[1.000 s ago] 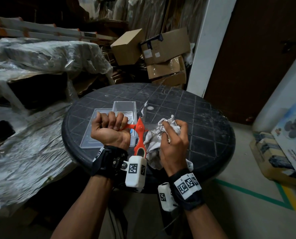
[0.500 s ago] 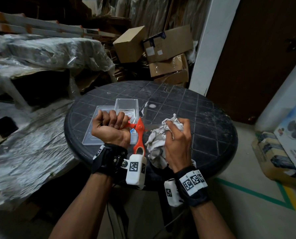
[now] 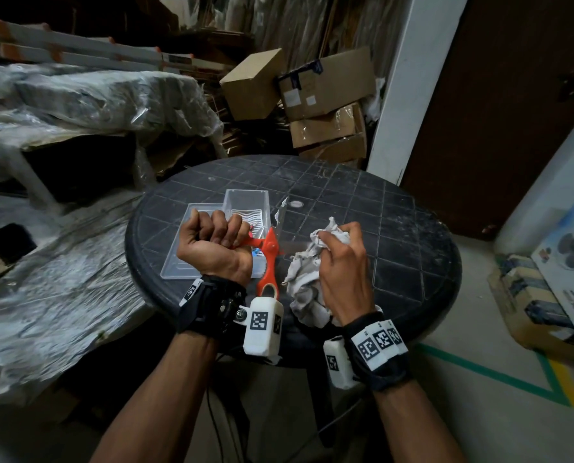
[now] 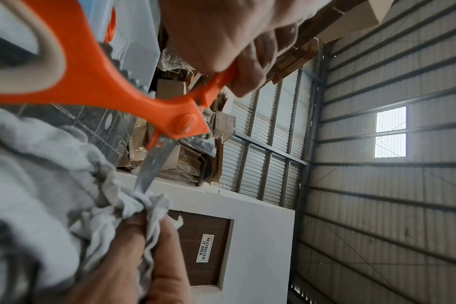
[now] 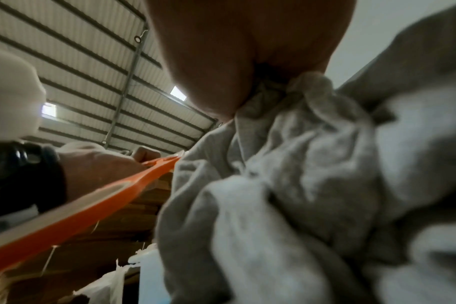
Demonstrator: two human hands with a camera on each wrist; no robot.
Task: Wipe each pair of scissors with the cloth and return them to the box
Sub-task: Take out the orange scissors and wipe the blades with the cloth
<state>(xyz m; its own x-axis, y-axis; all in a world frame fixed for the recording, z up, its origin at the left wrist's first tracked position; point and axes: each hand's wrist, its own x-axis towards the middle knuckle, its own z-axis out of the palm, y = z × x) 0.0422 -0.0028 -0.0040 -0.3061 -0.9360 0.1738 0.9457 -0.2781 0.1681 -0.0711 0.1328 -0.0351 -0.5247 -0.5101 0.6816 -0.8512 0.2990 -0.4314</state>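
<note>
Orange plastic scissors (image 3: 268,262), crumpled cloth (image 3: 307,279)

Dim storeroom: a round black table (image 3: 395,228), stacked cardboard boxes (image 3: 325,105), a brown door (image 3: 499,111).

The orange-handled scissors (image 3: 268,259) are spread open above the bench: one handle is hidden in a closed fist, the other, a loop with a pale inner lining, points toward the wrist. One steel blade runs from the orange pivot into the cloth (image 3: 307,289), its tip buried in the folds; the other blade angles up and away. The cloth is grey-white, crumpled and bunched, its lower part hanging loose. The clear plastic box (image 3: 245,208) sits open on the bench just behind the scissors, with its flat clear lid (image 3: 178,262) lying beside it on the left; something blue shows inside the box
</note>
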